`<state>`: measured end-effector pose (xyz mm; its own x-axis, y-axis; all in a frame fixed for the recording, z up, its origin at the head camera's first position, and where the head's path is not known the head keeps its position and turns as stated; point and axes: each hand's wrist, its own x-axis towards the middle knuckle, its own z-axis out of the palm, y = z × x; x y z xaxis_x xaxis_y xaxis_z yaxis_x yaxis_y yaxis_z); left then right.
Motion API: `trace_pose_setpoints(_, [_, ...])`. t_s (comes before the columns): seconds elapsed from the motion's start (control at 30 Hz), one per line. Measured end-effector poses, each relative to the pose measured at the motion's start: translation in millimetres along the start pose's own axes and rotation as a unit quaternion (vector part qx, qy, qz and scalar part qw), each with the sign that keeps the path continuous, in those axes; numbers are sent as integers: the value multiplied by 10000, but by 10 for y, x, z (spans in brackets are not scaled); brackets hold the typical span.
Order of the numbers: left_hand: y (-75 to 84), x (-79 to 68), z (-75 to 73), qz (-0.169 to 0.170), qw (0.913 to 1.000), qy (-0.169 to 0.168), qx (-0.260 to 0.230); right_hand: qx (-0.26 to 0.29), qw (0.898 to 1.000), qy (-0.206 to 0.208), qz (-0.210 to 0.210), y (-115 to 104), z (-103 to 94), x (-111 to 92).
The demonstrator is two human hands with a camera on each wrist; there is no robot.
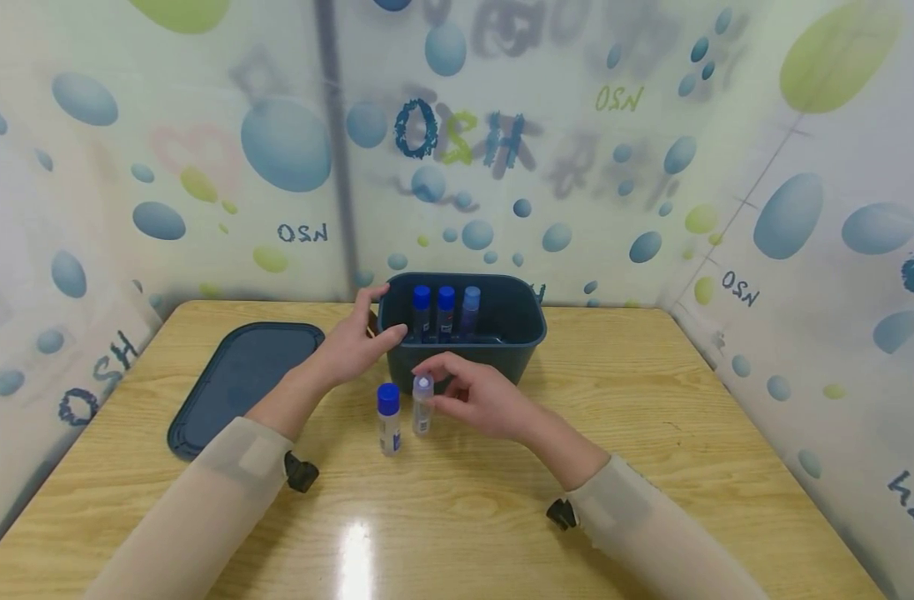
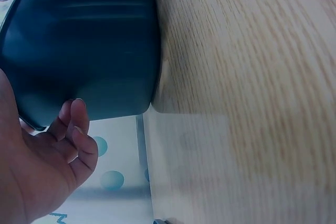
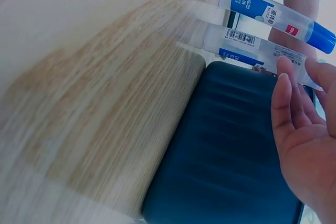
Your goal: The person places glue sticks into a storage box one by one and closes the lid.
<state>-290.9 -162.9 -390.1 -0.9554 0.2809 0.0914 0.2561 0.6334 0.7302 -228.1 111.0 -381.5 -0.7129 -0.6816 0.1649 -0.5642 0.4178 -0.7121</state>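
Head view: I log the clear bottle (image 1: 422, 418) upright on the table (image 1: 621, 367) toward its far edge, before the bin (image 1: 511, 356), left of the right hand (image 1: 482, 402), the nearer one. Right thumb and forefinger pinch its upper end; left hand (image 1: 352, 346), thumb and forefinger spread, touches the bin's left rim.

2 arms (image 1: 190, 508) extended; left hand (image 1: 352, 346) curled, right hand (image 1: 482, 398) pinching.

Bright and even from the head, glaring white off the glossy yellow-brown wooden table (image 1: 464, 508), blurring grey shadows across the pale, oval-patterned sheet wall (image 1: 501, 229), looking dimmer, bluer, softer from both wrists!
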Motion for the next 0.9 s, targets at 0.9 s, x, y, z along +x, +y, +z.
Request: trace_pose_setpoints(0.9, [25,-5,-3,-82,10000,-32,4,375,9859,1221,-1086,-378,-434,-241])
